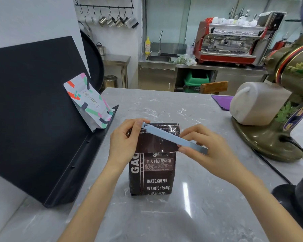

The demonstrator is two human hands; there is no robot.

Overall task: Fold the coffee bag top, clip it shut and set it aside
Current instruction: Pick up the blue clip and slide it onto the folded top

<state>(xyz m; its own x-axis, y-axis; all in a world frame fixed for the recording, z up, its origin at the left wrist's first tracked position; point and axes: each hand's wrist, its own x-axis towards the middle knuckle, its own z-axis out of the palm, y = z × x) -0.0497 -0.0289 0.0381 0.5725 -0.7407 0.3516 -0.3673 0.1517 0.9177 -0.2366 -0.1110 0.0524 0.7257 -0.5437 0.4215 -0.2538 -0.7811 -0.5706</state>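
At left of frame a patterned pouch (89, 100) leans on a black stand (33, 110). At centre, the dark coffee bag (152, 173) stands upright on the grey bench (191, 215), top folded forward. The left hand (125, 142) pinches one end of a pale blue clip (173, 138) lying slantwise across the fold; the right hand (206, 151) grips the other. A grinder (283, 109) stands at right.

The dark brown coffee bag (152, 173) stands upright on the grey marbled desk (191, 215), white print facing the camera, its top folded forward into a flap. A long pale blue clip (173, 137) lies aslant across that flap, running from 10 o'clock to 4 o'clock.
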